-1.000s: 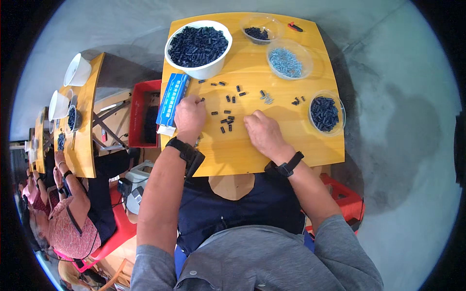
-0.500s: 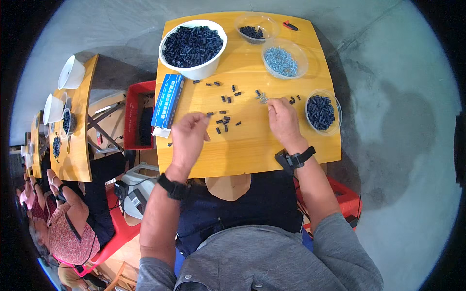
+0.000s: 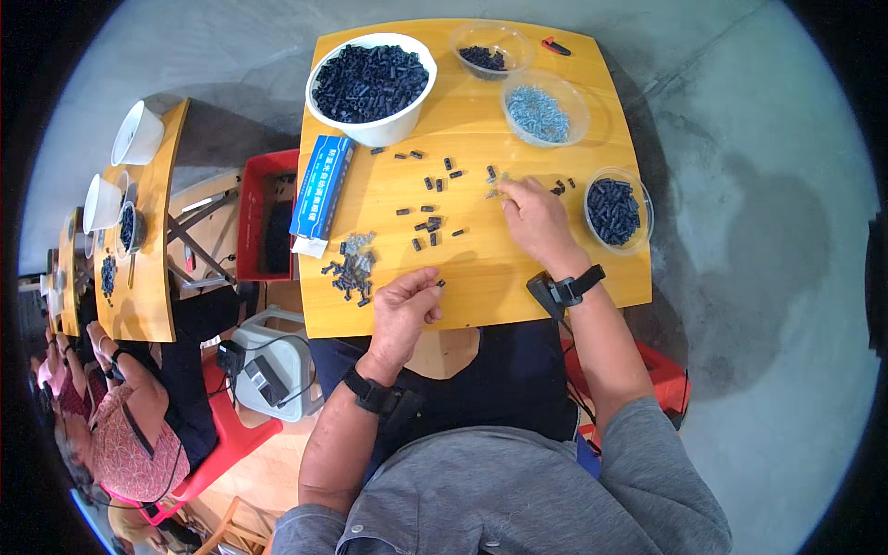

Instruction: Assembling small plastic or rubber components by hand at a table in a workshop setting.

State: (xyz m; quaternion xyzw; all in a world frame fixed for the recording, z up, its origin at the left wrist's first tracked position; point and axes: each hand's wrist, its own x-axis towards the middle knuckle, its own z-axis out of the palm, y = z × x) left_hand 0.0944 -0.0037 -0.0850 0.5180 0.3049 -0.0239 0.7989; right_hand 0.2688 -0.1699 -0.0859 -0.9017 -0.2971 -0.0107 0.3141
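My left hand (image 3: pixel 407 314) is closed near the table's front edge, with a small black plastic piece (image 3: pixel 440 284) pinched at its fingertips. My right hand (image 3: pixel 538 220) reaches over the middle right, thumb and forefinger pressed together at a few small silvery screws (image 3: pixel 493 193); what sits between them is too small to make out. Several loose black tube-like pieces (image 3: pixel 434 224) lie on the wood between the hands. Left of them is a pile of black pieces with silvery metal bits (image 3: pixel 352 270). A few tiny black parts (image 3: pixel 559 188) rest right of my right fingertips.
On the wooden table (image 3: pixel 490 301) are a white tub of black pieces (image 3: pixel 421 97), a blue box (image 3: pixel 321 190), clear bowls of screws (image 3: pixel 581 129), tiny black parts (image 3: pixel 525 57) and black pieces (image 3: pixel 645 231), plus a red-black tool (image 3: pixel 555 46). A red crate (image 3: pixel 250 217) stands left; people sit beyond.
My left hand has moved down and right from over the left side, uncovering the pile there; a black piece now shows at its fingertips. My right hand has shifted slightly left and up.
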